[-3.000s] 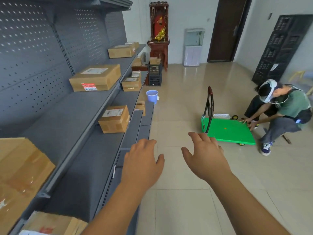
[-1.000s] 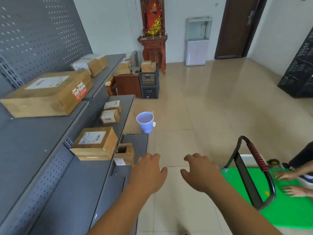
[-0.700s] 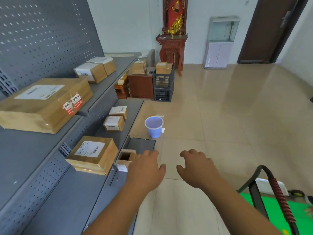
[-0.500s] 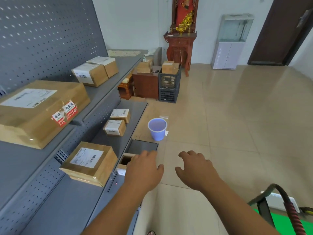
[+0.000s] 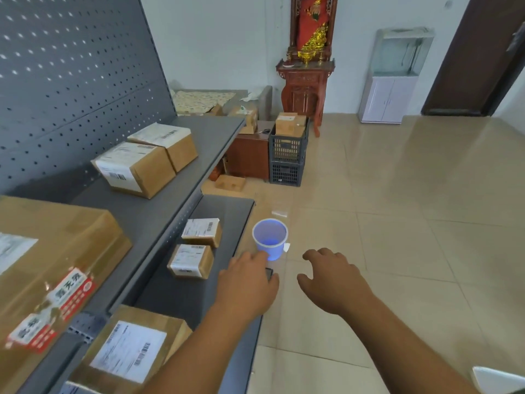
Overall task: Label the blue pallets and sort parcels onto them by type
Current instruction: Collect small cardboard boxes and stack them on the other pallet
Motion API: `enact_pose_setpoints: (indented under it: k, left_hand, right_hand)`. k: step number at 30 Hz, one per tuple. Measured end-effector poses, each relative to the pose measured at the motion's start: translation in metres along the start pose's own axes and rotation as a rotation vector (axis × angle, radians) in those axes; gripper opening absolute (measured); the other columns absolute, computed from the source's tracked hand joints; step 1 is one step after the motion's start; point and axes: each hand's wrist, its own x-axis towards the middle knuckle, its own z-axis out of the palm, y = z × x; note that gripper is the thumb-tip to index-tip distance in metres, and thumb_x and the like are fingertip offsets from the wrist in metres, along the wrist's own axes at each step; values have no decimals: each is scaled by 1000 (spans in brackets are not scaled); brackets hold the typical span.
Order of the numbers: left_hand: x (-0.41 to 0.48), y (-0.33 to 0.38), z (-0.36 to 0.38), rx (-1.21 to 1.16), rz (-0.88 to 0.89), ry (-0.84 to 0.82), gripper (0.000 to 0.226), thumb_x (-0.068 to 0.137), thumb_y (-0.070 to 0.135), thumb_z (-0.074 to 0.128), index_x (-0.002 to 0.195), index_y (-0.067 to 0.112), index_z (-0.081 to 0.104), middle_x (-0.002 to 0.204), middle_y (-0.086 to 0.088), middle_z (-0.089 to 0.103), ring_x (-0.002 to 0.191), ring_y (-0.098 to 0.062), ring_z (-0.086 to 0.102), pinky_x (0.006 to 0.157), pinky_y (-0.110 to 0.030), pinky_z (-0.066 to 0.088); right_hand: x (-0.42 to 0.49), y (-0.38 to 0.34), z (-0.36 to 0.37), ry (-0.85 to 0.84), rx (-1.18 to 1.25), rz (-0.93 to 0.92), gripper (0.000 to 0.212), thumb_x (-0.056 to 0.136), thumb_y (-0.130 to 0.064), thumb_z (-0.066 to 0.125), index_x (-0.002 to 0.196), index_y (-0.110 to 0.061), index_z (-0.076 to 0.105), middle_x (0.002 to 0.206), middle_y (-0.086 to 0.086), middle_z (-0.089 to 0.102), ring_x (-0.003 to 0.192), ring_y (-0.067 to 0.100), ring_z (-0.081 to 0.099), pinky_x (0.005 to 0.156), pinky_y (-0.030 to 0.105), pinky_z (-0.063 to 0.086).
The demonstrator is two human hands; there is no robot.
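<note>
L hand now nearer bucket

The shelf and perforated back panel look like matt grey metal. The parcels are brown cardboard with white paper labels. The floor tiles are glossy; the bucket is probably translucent plastic.

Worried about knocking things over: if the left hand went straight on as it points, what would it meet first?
Most likely the blue bucket on the floor: the left hand points at it, nothing shows between. Depth is unclear; the hand may pass above its rim.
</note>
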Motion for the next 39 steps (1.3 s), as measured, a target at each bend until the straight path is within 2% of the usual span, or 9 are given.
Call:
enact_pose_setpoints:
  k: [6,9,13,21,26,29,39]
  left_hand:
    - [57,-20,-9,35,-79,-20,46,100,48,49,140,26,46,140,-1,51,130,-25,47,99,-42,44]
    - [87,-30,-9,41,-150,-24,43,100,49,48,135,25,48,136,-2,53,125,-26,48,97,-43,47]
    - [126,-36,-12,37,-274,2,45,100,47,46,140,26,46,139,-2,51,125,-27,48,94,-43,43]
    - [181,-32,-11,2,-519,18,36,99,45,46,129,24,49,129,-4,54,119,-28,51,94,-46,48]
    - [188,-41,1,-2,-646,-1,40,100,46,45,132,23,49,129,-4,56,117,-26,55,95,-47,52]
    - [189,-51,8,3,-697,0,38,100,45,45,132,24,48,131,-3,56,119,-25,55,96,-45,51]
    - [192,-85,23,-5,-878,-40,47,102,48,42,142,24,41,142,-5,50,128,-25,52,100,-42,48]
  right_hand:
    - [76,-10,-1,-29,4,-69,47,98,-46,47,140,-26,47,138,1,53,123,28,50,94,40,44]
    - [119,-17,-2,-56,5,-144,45,98,-44,48,138,-25,48,137,1,53,122,29,51,94,41,45]
    - [181,-23,-3,-108,-36,-269,39,97,-43,48,129,-21,51,130,4,56,115,31,54,89,41,49]
    - [281,-35,-8,-215,-86,-515,45,97,-39,48,137,-18,50,133,7,56,121,32,54,90,41,50]
    - [317,-53,3,-274,-158,-616,39,97,-36,47,131,-16,51,128,9,57,118,33,54,78,37,42]
    - [329,-68,13,-296,-156,-648,39,95,-39,46,129,-19,49,126,7,57,119,33,55,87,41,51]
    - [367,-89,44,-354,-203,-742,51,98,-39,44,144,-19,41,136,7,52,125,29,50,98,43,47]
